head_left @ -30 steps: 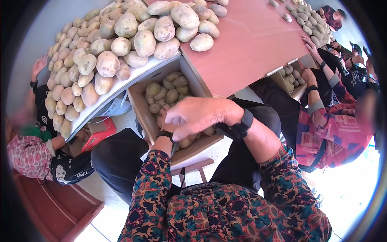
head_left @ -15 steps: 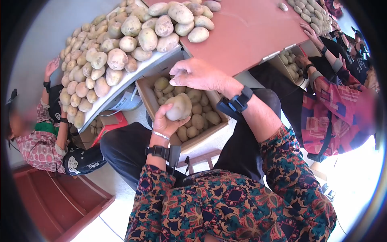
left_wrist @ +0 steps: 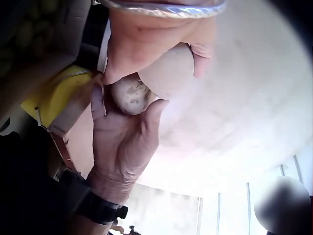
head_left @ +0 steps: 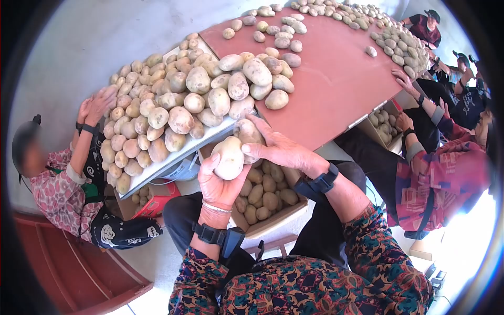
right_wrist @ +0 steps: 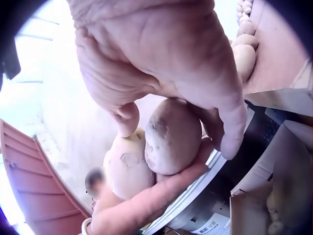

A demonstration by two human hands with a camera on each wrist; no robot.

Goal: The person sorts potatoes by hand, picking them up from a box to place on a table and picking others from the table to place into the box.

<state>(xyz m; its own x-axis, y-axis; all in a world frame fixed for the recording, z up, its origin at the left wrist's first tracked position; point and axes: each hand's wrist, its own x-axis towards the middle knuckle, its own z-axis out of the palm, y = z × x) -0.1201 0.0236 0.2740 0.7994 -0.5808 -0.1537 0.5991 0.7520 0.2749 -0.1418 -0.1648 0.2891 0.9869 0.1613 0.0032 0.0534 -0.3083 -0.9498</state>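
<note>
My left hand (head_left: 219, 191) holds a pale, smooth potato (head_left: 228, 158) in front of the table's edge, thumb along its near side. Against it sits a second, browner potato (head_left: 248, 133) with dark pits, which my right hand (head_left: 283, 149) grips from the right. In the right wrist view, the left fingers (right_wrist: 166, 196) run beneath both potatoes, and the right thumb (right_wrist: 128, 120) reaches the paler one. The left wrist view has the pitted potato (left_wrist: 131, 95) between both hands. Below the hands, a cardboard box (head_left: 281, 215) of potatoes stands between the knees.
A large potato heap (head_left: 157, 113) covers the table's white left part. More potatoes lie along the far side of the red tabletop (head_left: 320, 89). A bucket (head_left: 181, 169) stands under the table's edge. People sit left and right, another box (head_left: 386, 126) by the right one.
Both hands were down at the box. The left hand came up with potato in it, then both rose towards the table's edge, and the right hand took hold of the pitted potato. The head view tilted up.
</note>
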